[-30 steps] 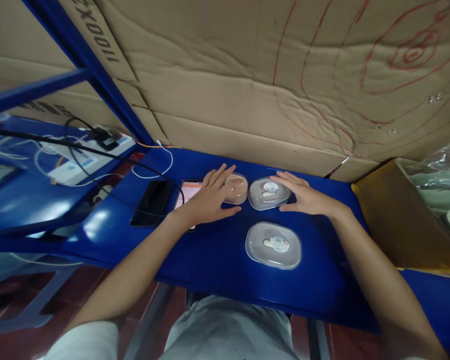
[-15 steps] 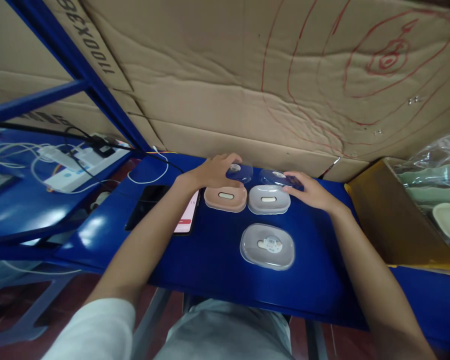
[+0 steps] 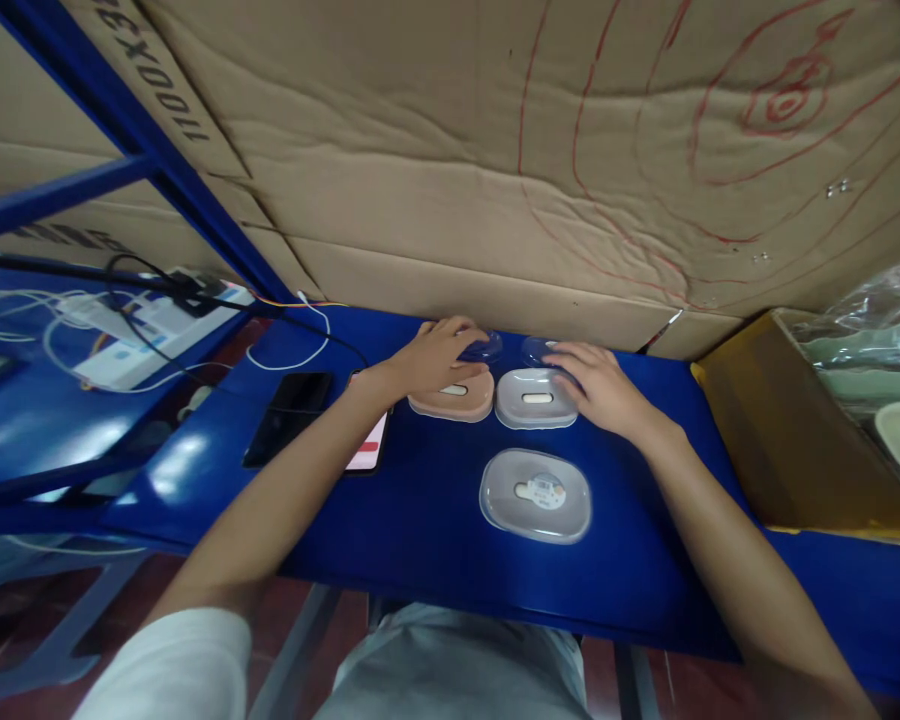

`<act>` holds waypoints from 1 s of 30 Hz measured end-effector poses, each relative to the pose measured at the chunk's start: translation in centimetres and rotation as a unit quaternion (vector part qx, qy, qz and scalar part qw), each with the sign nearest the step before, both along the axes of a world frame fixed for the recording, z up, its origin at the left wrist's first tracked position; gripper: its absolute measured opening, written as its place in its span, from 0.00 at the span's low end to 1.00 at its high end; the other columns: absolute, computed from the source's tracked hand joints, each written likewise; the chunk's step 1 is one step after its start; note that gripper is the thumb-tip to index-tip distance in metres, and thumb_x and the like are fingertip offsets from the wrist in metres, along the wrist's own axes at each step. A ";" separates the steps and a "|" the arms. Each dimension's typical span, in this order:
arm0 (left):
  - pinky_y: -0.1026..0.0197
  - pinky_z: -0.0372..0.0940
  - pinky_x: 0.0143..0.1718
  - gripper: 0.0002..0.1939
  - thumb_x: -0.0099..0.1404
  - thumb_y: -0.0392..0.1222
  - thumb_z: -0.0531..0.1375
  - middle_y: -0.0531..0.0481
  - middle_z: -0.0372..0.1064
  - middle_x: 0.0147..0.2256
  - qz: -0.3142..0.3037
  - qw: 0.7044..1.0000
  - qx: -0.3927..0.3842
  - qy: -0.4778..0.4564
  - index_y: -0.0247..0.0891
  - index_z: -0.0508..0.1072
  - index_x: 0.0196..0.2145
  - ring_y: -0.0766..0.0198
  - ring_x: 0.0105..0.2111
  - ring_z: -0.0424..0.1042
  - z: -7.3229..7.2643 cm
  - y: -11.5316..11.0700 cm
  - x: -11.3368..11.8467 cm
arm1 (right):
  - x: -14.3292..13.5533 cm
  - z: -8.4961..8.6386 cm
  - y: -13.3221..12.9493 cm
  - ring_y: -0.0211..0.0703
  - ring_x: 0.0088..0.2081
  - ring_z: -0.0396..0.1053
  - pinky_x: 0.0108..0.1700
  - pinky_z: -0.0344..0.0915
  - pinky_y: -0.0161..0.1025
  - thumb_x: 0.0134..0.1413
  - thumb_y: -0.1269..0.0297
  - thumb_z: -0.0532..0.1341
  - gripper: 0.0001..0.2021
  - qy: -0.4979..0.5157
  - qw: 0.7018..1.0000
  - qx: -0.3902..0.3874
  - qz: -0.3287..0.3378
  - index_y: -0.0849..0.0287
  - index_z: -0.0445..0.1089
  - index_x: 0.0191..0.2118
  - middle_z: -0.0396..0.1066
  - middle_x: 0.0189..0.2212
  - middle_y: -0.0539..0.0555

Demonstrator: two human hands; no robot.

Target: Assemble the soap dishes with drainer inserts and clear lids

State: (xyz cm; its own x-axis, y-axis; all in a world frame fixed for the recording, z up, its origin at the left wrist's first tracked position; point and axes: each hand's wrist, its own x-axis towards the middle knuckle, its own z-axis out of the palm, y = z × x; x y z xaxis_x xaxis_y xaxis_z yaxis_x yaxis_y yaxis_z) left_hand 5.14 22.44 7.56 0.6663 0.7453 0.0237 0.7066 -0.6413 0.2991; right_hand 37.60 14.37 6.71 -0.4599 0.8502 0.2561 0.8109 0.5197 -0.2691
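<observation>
Head view shows left hand (image 3: pixel 436 358) and right hand (image 3: pixel 604 388) at clear plastic lids (image 3: pixel 490 347) behind a pink rounded plastic box (image 3: pixel 450 405) and grey rounded plastic box (image 3: pixel 536 408) on the blue counter (image 3: pixel 412 520), seemingly a lid-handling step next calling for edge contact, though whether either grip pinches I cannot tell.

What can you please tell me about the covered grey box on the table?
The grey box is oblong with rounded corners and looks like plastic. A clear cover sits over it, bearing a whitish sticker whose print is too small to read. A pale elongated part shows beside the sticker. The box lies flat on the blue table, nearer the person than the uncovered grey box; no hand touches it.
</observation>
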 end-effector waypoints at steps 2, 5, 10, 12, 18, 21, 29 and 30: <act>0.42 0.57 0.68 0.25 0.77 0.56 0.61 0.38 0.66 0.66 -0.040 0.999 0.028 0.002 0.44 0.73 0.64 0.45 0.68 0.65 0.0 -1.7 -0.6 | -1.3 0.4 -0.8 0.62 0.70 0.66 0.70 0.61 0.65 0.75 0.51 0.57 0.22 -0.028 0.999 -0.004 0.045 0.54 0.73 0.66 0.70 0.68 0.65; 0.35 0.53 0.70 0.28 0.71 0.61 0.68 0.36 0.61 0.71 -0.038 0.997 0.064 0.004 0.46 0.76 0.62 0.39 0.71 0.61 -0.5 -4.1 -1.7 | -2.5 0.4 -1.8 0.68 0.76 0.56 0.73 0.54 0.70 0.66 0.45 0.68 0.33 -0.088 0.994 -0.018 0.059 0.55 0.70 0.70 0.58 0.76 0.68; 0.26 0.44 0.72 0.36 0.64 0.60 0.75 0.29 0.42 0.78 -0.058 0.996 0.065 0.006 0.41 0.76 0.63 0.31 0.77 0.48 -1.9 -5.5 -2.8 | -2.8 0.5 -2.1 0.71 0.77 0.51 0.74 0.51 0.72 0.63 0.55 0.72 0.29 -0.150 0.987 -0.033 0.044 0.57 0.74 0.67 0.51 0.78 0.70; 0.27 0.46 0.72 0.25 0.70 0.53 0.71 0.30 0.47 0.77 -0.068 0.994 0.090 0.001 0.41 0.79 0.60 0.33 0.76 0.50 -2.1 -5.5 -2.8 | -2.6 1.0 -2.2 0.71 0.77 0.53 0.73 0.52 0.73 0.67 0.56 0.70 0.23 -0.150 0.987 -0.031 0.051 0.55 0.77 0.64 0.54 0.77 0.69; 0.37 0.57 0.64 0.16 0.82 0.47 0.57 0.37 0.71 0.65 -0.070 0.986 0.138 -0.067 0.44 0.81 0.57 0.43 0.64 0.69 -1.5 -5.9 -2.0 | -1.7 2.7 -2.7 0.67 0.75 0.58 0.70 0.58 0.68 0.74 0.53 0.61 0.18 -0.121 0.990 -0.025 0.069 0.53 0.80 0.60 0.66 0.72 0.65; 0.43 0.61 0.60 0.17 0.84 0.49 0.54 0.43 0.78 0.57 -0.070 0.987 0.116 -0.090 0.44 0.82 0.55 0.49 0.57 0.75 -1.3 -6.0 -1.6 | -1.2 3.4 -2.7 0.63 0.72 0.64 0.70 0.60 0.64 0.76 0.52 0.58 0.20 -0.097 0.993 -0.029 0.066 0.53 0.78 0.63 0.70 0.69 0.62; 0.46 0.64 0.60 0.17 0.83 0.50 0.55 0.44 0.80 0.57 -0.030 0.987 0.093 -0.126 0.42 0.80 0.57 0.49 0.59 0.76 -1.8 -6.1 -1.2 | 0.3 3.9 -1.9 0.63 0.63 0.74 0.61 0.68 0.62 0.77 0.58 0.55 0.21 -0.105 0.994 0.005 -0.042 0.59 0.74 0.65 0.76 0.64 0.63; 0.46 0.64 0.60 0.17 0.83 0.49 0.55 0.44 0.80 0.57 -0.031 0.987 0.096 -0.122 0.42 0.80 0.57 0.49 0.59 0.76 -1.8 -6.2 -1.1 | 0.4 3.7 -1.8 0.64 0.63 0.74 0.60 0.68 0.62 0.76 0.60 0.55 0.20 -0.119 0.991 0.007 -0.056 0.60 0.75 0.64 0.76 0.63 0.64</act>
